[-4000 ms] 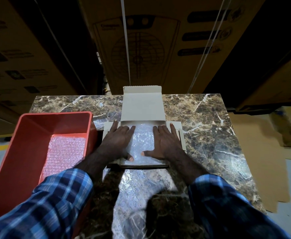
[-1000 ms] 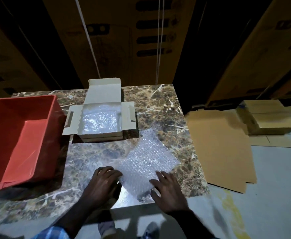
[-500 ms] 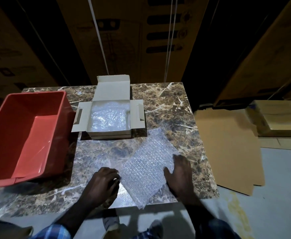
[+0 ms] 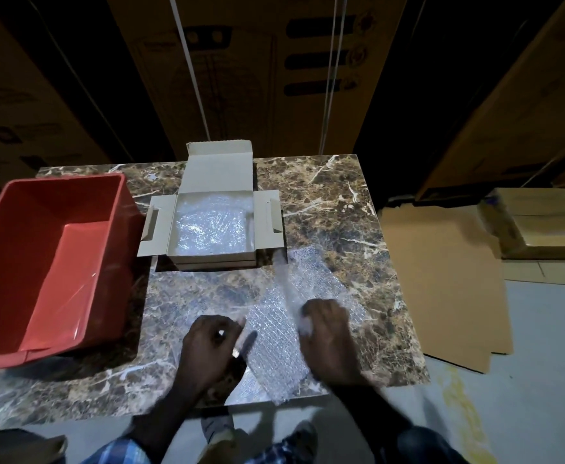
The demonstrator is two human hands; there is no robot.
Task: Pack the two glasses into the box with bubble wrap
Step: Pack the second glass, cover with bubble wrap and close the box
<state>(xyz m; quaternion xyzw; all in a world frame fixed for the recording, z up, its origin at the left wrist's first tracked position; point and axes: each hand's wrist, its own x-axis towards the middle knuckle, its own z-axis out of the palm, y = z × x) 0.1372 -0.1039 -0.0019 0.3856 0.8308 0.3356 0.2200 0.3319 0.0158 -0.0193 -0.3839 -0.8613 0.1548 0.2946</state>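
The small cardboard box point(image 4: 214, 259) stands open at the back middle of the marble table point(image 4: 334, 209), its lid flap up and side flaps spread. Clear bubble wrap point(image 4: 210, 226) fills its inside; no bare glass shows anywhere. A loose bubble wrap sheet point(image 4: 274, 349) lies near the table's front edge. My left hand point(image 4: 210, 349) has its fingers curled on the sheet's left edge. My right hand point(image 4: 328, 336), blurred, grips the sheet's right part, and a fold of it rises toward the box.
A red plastic bin point(image 4: 73, 182) with nothing in it stands on the table's left side, close to the box. Flattened cardboard point(image 4: 442, 279) and a closed carton point(image 4: 542, 229) lie on the floor to the right. Large cartons point(image 4: 257, 78) stand behind the table.
Four seconds ago both hands pressed wrap into the box, and a pink sheet lay in the bin. Since half a second ago my right hand slid left onto the loose sheet, lifting a fold.
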